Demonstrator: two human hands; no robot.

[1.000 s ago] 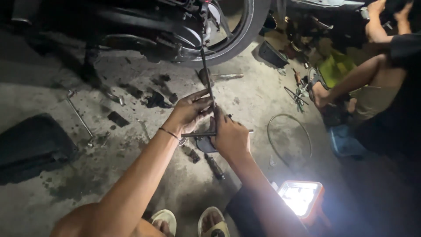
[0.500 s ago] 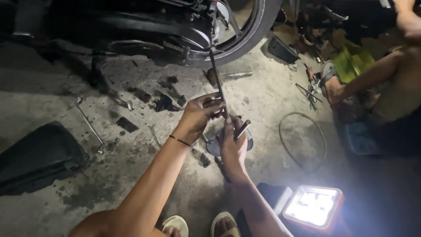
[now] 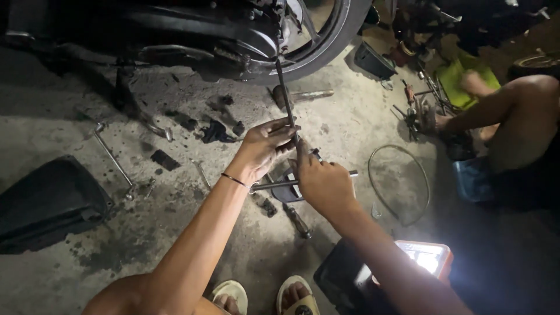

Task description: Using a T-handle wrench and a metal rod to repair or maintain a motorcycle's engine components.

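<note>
1. Head view: black panel [image 3: 49,204] lying far left on the concrete floor [image 3: 146,245].
2. Left hand [image 3: 262,149], grip closed around T-handle wrench [image 3: 287,108], shaft reaching up to the motorcycle [image 3: 233,35].
3. Right hand [image 3: 324,184], grip closed on its crossbar.
4. Lit work lamp [image 3: 426,256] at lower right.

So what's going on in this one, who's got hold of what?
A person crouched on a concrete floor works a T-handle wrench whose long shaft reaches up to the engine side of a motorcycle near its rear wheel. The left hand grips the shaft, and the right hand holds the crossbar. Loose tools, a cable loop and a lit work lamp lie around. Another person sits at the right.
</note>
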